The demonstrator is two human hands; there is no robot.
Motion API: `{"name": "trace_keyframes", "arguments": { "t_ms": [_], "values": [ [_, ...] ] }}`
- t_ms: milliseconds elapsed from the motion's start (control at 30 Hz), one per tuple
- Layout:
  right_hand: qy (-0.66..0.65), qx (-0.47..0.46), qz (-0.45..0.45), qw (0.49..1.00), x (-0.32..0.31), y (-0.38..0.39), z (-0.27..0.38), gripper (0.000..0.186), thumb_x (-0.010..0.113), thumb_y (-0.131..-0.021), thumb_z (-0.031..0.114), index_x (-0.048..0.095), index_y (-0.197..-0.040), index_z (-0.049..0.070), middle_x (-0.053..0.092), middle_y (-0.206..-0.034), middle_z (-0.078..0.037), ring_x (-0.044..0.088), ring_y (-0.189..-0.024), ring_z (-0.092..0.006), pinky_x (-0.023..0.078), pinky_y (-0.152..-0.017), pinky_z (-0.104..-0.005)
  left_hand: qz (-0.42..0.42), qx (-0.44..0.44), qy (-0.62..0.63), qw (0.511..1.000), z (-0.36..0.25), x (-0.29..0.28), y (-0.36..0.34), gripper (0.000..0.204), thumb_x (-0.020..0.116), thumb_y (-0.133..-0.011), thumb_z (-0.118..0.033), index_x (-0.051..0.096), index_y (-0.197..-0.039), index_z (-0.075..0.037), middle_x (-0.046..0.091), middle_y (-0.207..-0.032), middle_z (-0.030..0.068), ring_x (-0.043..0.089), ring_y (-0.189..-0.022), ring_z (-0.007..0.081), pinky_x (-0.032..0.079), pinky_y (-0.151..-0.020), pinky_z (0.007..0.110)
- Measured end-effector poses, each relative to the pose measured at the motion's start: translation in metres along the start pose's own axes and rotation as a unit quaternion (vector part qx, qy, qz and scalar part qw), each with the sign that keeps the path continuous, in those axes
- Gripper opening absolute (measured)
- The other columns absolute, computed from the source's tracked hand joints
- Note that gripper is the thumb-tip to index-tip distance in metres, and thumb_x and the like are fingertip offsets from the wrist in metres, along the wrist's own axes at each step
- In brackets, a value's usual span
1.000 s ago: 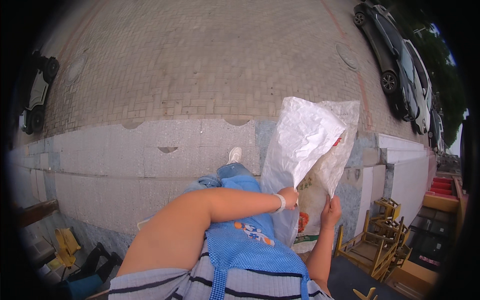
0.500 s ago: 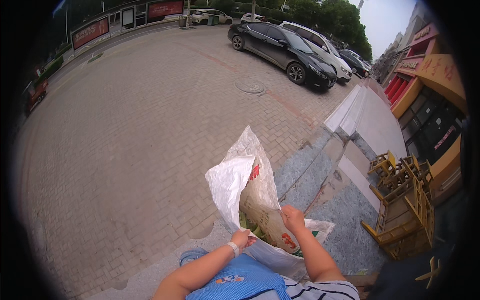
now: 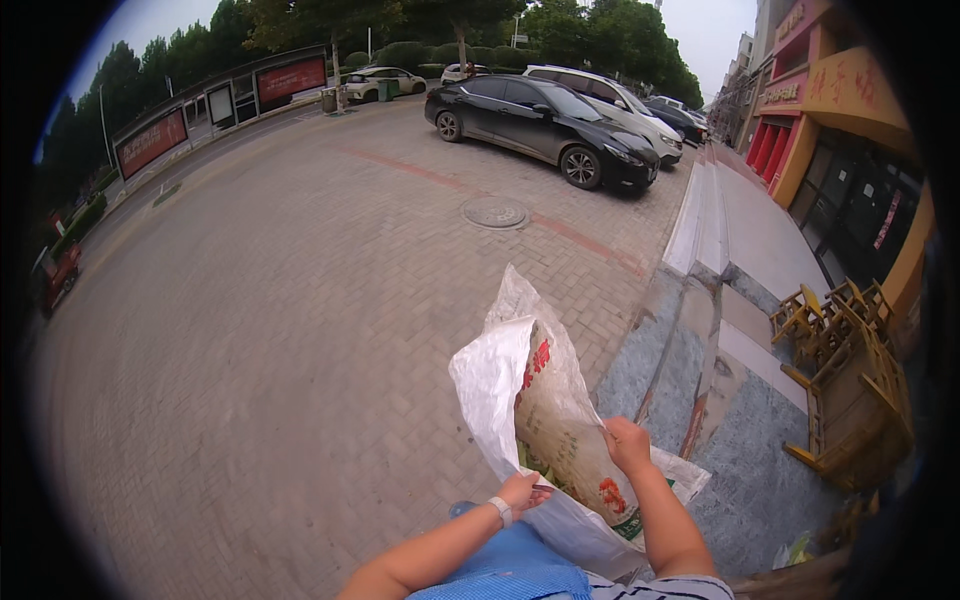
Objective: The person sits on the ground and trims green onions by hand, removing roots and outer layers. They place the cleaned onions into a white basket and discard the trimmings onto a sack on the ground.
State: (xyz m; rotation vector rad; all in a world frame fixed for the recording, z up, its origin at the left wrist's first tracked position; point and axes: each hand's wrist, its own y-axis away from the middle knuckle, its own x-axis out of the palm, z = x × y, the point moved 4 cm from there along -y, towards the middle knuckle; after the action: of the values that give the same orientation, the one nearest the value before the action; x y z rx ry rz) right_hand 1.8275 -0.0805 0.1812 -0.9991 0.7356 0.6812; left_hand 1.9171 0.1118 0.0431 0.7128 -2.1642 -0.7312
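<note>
A large woven plastic sack (image 3: pixel 570 430), whitish outside with red and green print, hangs with its mouth held wide in front of my body. My left hand (image 3: pixel 524 492), below a watch (image 3: pixel 502 512) with a pale band, is closed on the near left edge of the mouth. On the right edge, my right hand (image 3: pixel 628 444) grips the sack's rim in a fist. Some green leafy matter (image 3: pixel 535 462) shows inside, mostly hidden by the folds. The sack's far flap stands up, its upper corner pointing away from me.
Stone steps (image 3: pixel 680 350) run along the right, with stacked wooden stools and an overturned wooden table (image 3: pixel 860 420) beside a shopfront. Brick paving (image 3: pixel 280 320) spreads ahead and left. A black car (image 3: pixel 545 125) and a white van (image 3: pixel 610 105) are parked beyond a manhole cover (image 3: pixel 495 212).
The view has tilted up and shifted, so the sack and both hands appear farther right. Both hands keep their hold on the sack's edges.
</note>
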Motion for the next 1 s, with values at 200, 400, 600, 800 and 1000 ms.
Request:
{"name": "trace_keyframes", "arguments": {
  "t_ms": [200,400,600,800,1000],
  "values": [
    [0.035,0.007,0.003,0.999,0.127,-0.064,-0.036,0.011,0.061,-0.084,0.014,0.066,-0.093,0.012,0.062,-0.081,-0.007,0.062,-0.073,-0.0298,0.051,-0.06,-0.0391,0.024,-0.028,-0.069,0.997,-0.087,-0.101,-0.097,0.024,0.039,-0.1,-0.021,0.053,-0.103,-0.001,0.067,-0.087,0.0126,0.064,-0.07,0.0151,0.053,-0.058,0.026],
    [0.046,0.072,-0.013,0.996,0.281,-0.089,-0.095,0.01,0.062,-0.085,0.018,0.067,-0.092,0.013,0.062,-0.08,-0.009,0.062,-0.074,-0.0313,0.05,-0.062,-0.0403,0.061,-0.095,-0.125,0.986,-0.137,-0.189,-0.246,0.025,0.036,-0.101,-0.018,0.051,-0.105,0.001,0.067,-0.089,0.0149,0.059,-0.063,0.0134,0.047,-0.047,0.021],
    [0.055,0.184,0.039,0.981,0.402,-0.135,-0.113,0.012,0.06,-0.086,0.021,0.066,-0.089,0.011,0.063,-0.085,-0.012,0.062,-0.077,-0.0343,0.05,-0.063,-0.044,0.044,-0.211,-0.068,0.974,-0.179,-0.297,-0.347,0.021,0.038,-0.099,-0.017,0.048,-0.104,0.002,0.065,-0.088,0.0186,0.054,-0.056,0.0143,0.04,-0.041,0.021],
    [0.083,0.261,-0.038,0.961,0.448,-0.176,-0.099,0.013,0.062,-0.085,0.019,0.066,-0.093,0.01,0.064,-0.088,-0.012,0.062,-0.078,-0.0344,0.051,-0.065,-0.0422,0.062,-0.342,-0.117,0.93,-0.22,-0.342,-0.425,0.028,0.036,-0.101,-0.021,0.052,-0.102,0.003,0.066,-0.088,0.0126,0.056,-0.058,0.0145,0.04,-0.042,0.021],
    [0.103,0.348,-0.073,0.929,0.479,-0.211,-0.097,0.014,0.065,-0.084,0.018,0.068,-0.096,0.011,0.064,-0.088,-0.011,0.063,-0.079,-0.0328,0.051,-0.066,-0.0396,0.099,-0.374,-0.222,0.895,-0.278,-0.342,-0.481,0.03,0.036,-0.101,-0.02,0.056,-0.099,0.002,0.066,-0.083,0.0104,0.055,-0.057,0.0115,0.04,-0.043,0.02]
  ]
}}
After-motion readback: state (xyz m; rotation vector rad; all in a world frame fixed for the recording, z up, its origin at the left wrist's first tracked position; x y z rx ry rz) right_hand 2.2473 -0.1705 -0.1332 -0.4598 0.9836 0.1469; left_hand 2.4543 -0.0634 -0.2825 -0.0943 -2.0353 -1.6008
